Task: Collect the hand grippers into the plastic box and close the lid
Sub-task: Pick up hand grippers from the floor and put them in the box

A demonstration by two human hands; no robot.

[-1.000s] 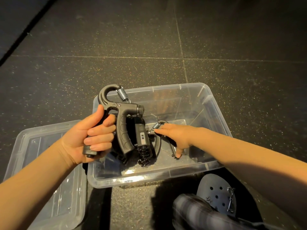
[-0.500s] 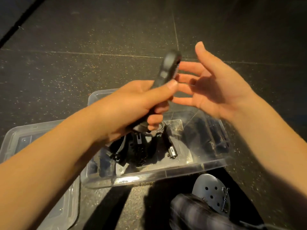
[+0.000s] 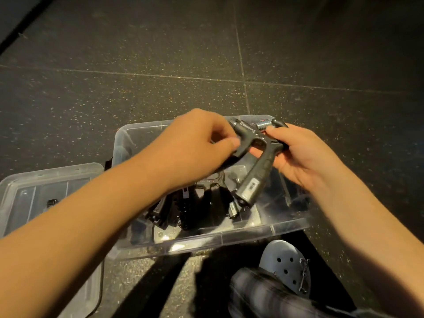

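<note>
Black plastic with a steel coil: in the head view, one hand gripper is hanging between both hands, above the open plastic box. The left hand is pinching one handle between its thumb and curled fingers. The right hand is cradling the spring end, with its thumb lying just beside the coil and its fingers curling under the frame. The other handle is pointing down and away from both sets of fingers. Its tip is hovering inside the box's rim and, as far as I can tell, touching nothing.

Below the left fingers, more dark hand grippers are lying heaped on the box bottom. They are overlapping and the forearm is covering some, so I cannot count them. Well to the left of those fingers, the clear lid is resting on the speckled floor just beside the box. A small dark item is showing on or through the lid, too small to identify. Under the right wrist, a grey clog is poking into view.

The collecting is looking nearly finished, since no loose gripper is showing on the visible floor. The held one is not yet set down, and the lid is not yet on the box.
</note>
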